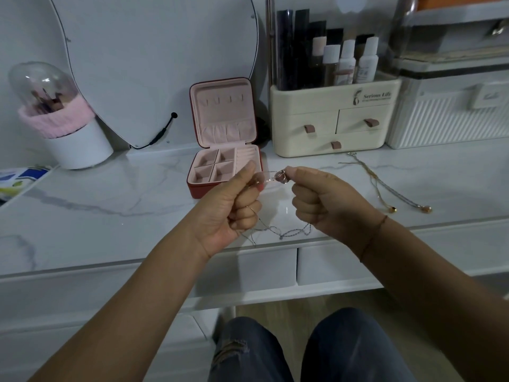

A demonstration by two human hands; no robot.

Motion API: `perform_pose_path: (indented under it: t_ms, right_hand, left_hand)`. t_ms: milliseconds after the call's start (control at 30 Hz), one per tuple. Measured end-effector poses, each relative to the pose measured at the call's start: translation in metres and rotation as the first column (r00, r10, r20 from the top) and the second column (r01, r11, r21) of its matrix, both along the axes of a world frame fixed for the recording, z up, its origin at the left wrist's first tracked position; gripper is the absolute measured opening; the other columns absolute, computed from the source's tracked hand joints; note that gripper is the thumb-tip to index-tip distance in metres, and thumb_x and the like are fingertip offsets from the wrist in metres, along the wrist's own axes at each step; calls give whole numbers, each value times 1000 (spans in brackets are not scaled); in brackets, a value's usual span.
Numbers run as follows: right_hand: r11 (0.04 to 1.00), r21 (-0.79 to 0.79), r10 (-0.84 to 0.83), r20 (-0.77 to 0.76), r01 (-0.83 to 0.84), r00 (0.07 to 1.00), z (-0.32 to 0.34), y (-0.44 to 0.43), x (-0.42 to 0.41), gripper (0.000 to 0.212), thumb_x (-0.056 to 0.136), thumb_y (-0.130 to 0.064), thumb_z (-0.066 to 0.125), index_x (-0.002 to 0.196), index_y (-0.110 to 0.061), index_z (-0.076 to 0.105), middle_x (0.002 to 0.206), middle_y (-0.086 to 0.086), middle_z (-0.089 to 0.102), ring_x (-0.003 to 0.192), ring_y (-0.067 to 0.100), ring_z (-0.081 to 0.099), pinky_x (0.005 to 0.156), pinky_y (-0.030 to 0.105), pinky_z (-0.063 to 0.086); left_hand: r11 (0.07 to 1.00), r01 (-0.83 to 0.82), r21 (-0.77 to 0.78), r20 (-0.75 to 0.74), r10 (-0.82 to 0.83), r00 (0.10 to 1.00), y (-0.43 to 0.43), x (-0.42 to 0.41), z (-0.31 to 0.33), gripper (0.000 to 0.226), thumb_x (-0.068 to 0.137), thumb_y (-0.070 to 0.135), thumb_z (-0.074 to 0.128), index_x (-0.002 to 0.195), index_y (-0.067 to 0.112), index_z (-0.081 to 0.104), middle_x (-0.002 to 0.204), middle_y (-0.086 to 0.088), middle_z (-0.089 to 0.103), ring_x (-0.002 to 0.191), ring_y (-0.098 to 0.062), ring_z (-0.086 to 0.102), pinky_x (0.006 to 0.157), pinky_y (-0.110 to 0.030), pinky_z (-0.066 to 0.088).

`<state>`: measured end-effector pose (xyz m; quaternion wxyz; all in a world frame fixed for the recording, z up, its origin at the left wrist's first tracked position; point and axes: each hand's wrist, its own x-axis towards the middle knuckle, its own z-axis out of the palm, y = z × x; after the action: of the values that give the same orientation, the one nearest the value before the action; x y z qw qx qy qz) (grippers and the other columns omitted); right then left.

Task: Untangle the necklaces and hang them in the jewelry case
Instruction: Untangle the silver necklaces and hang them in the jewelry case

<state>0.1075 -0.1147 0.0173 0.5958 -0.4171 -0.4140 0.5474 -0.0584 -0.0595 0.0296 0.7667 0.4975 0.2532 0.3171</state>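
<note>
both grips are closed on one necklace [285, 233]: the left grip [228, 210] pinches its chain between thumb and curled fingers, and the right grip [327, 205] pinches it just beside a small pinkish pendant [281, 178], which sits in the short gap between the two. the rest of the thin chain droops below the hands in a twisted loop, low over the front edge of the marbled surface [110, 205]; whether it touches i cannot tell. just behind the left thumb stands the jewelry case [223, 139], red outside, pink inside, its lid upright. two other necklaces [384, 186] lie side by side on the surface to the right of the right grip, apart from it. behind them is a cream cosmetic organizer [330, 119].
</note>
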Motion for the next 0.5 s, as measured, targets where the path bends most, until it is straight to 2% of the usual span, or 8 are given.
perform_pose_path:
  t_ms: [133, 267, 334, 400, 500]
  right_hand:
    - [996, -84, -58, -184, 43, 981, 2, 6, 1, 20, 93, -21, 51, 74, -14, 54, 44, -6, 20, 36, 6, 16, 39, 20, 10]
    - [992, -126, -61, -239, 32, 969, 9, 14, 7, 30, 98, -27, 47, 69, -17, 44, 50, -6, 25, 39, 6, 20, 41, 18, 13]
    - [993, -121, -32, -162, 12, 986, 14, 14, 12, 28, 97, -31, 50, 73, -17, 46, 52, -7, 26, 39, 4, 21, 39, 16, 12]
    - [997, -76, 11, -4, -11, 1000, 17, 11, 14, 22, 90, -33, 56, 78, -16, 51, 52, -7, 25, 40, 4, 19, 38, 16, 13]
    - [998, -9, 61, 230, -60, 971, 18, 6, 14, 22, 76, -33, 63, 83, -12, 61, 49, -9, 30, 43, 5, 20, 39, 17, 15]
  left_hand:
    - [999, 44, 19, -90, -42, 995, 0, -1, -2, 38, 87, 37, 50, 58, 23, 71, 40, 11, 19, 37, -2, 14, 40, -19, 5]
    - [998, 57, -2, -75, -57, 996, 1, -2, -1, 23, 82, 32, 54, 74, 20, 71, 41, 11, 19, 37, -2, 14, 39, -19, 4]
    - [997, 77, 7, -56, -77, 995, 3, -3, 1, 24, 83, 32, 53, 73, 21, 71, 41, 11, 20, 38, -3, 13, 38, -18, 5]
    - [995, 98, 12, -26, -98, 995, 4, -3, 3, 28, 84, 33, 51, 70, 22, 73, 40, 11, 21, 41, -5, 8, 38, -18, 5]
    - [994, 108, 9, 21, -108, 994, 5, -3, 6, 26, 83, 36, 52, 83, 20, 72, 41, 11, 20, 45, -7, 5, 40, -20, 5]
